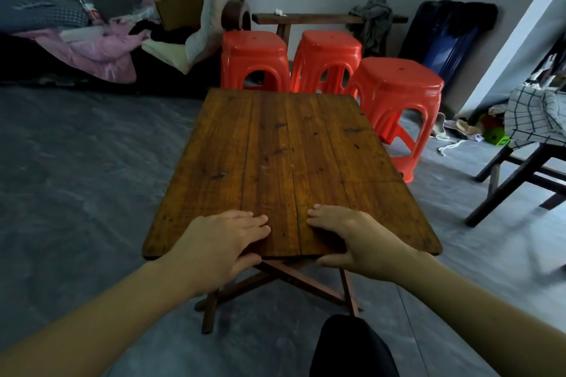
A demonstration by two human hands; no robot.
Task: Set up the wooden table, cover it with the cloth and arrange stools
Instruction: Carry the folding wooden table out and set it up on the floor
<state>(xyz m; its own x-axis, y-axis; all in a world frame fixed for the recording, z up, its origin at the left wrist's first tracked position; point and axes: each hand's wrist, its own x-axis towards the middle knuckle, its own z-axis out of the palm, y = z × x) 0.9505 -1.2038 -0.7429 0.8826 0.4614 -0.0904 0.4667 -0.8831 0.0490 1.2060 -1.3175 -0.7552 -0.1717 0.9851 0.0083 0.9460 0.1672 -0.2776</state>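
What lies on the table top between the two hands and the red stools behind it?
Nothing: in the head view the wooden table top is bare planks from the left hand and right hand to the far edge, where three red stools stand.

Table (pixel 291 162) is worn, stained wood planks with a dull sheen, the three stools (pixel 398 86) are shiny smooth red plastic, and the floor (pixel 76 162) is matt grey.

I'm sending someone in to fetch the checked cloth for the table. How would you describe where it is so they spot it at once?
Start at the wooden table in the middle of the room and look to its right, past the three red stools. There a dark wooden chair stands near the white wall, with the checked cloth draped over it. It is the only white fabric with a dark grid pattern; other fabrics nearby are plain.
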